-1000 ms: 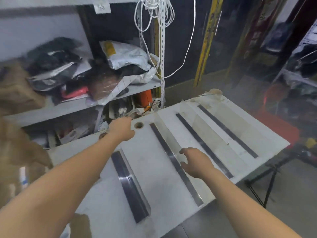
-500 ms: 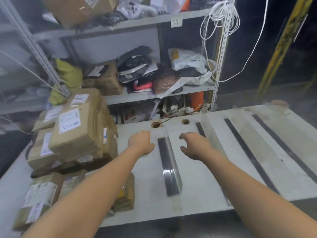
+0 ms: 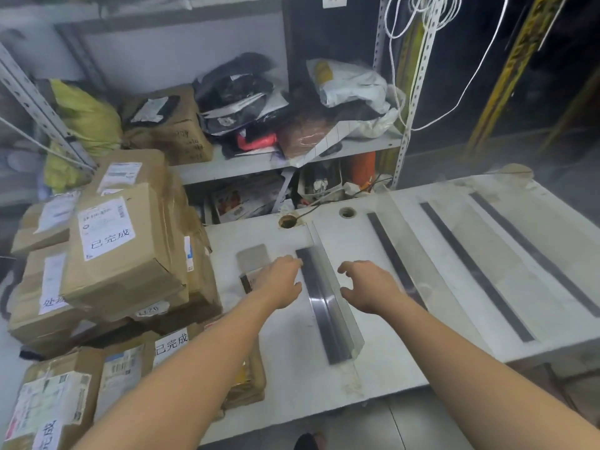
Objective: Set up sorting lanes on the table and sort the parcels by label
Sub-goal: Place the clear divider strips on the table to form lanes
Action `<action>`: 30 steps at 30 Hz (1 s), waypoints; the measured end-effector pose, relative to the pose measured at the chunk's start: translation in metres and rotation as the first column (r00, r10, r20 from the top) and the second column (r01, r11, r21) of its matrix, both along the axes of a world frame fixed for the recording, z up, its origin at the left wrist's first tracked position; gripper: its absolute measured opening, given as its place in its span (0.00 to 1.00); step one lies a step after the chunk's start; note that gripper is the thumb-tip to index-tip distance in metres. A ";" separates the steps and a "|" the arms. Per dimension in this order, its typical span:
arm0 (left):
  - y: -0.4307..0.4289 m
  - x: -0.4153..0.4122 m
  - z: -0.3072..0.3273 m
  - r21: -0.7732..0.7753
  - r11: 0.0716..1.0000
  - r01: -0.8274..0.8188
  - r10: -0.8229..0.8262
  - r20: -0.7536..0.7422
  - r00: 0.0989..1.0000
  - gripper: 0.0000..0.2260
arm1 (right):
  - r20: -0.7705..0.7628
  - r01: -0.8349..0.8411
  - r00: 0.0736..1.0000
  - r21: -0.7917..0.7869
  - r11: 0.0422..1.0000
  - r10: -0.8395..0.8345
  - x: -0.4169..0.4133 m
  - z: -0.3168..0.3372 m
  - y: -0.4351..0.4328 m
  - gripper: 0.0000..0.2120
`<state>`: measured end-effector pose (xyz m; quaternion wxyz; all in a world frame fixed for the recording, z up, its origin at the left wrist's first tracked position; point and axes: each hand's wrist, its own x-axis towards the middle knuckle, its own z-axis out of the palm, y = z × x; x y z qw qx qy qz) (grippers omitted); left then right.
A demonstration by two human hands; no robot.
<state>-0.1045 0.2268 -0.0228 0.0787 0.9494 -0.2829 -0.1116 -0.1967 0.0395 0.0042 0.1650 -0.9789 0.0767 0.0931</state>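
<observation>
A white table (image 3: 292,362) carries several clear L-shaped dividers with dark base strips. The nearest divider (image 3: 328,306) lies between my hands. My left hand (image 3: 283,280) hovers just left of it, fingers loosely spread, fingertips near its dark strip and above a small grey card (image 3: 253,258). My right hand (image 3: 367,285) is open on the divider's right side, holding nothing. More dividers (image 3: 474,271) lie to the right. Brown cardboard parcels (image 3: 120,251) with white labels are stacked on the table's left end.
A metal shelf (image 3: 292,157) behind the table holds bags, boxes and mailers. White cords (image 3: 418,60) hang from its upright. Two round holes (image 3: 347,212) sit near the table's far edge. The table's front edge is close to me, floor below.
The view swung left, bringing the parcel stack into sight. Both hands now flank the leftmost divider, closer to me than before; the grey card has come into view under my left hand.
</observation>
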 end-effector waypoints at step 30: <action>-0.101 0.186 -0.028 0.097 0.822 0.560 -0.569 0.154 0.808 0.03 | -0.164 0.462 0.885 0.192 0.866 -0.436 -0.023 -0.040 -0.012 0.10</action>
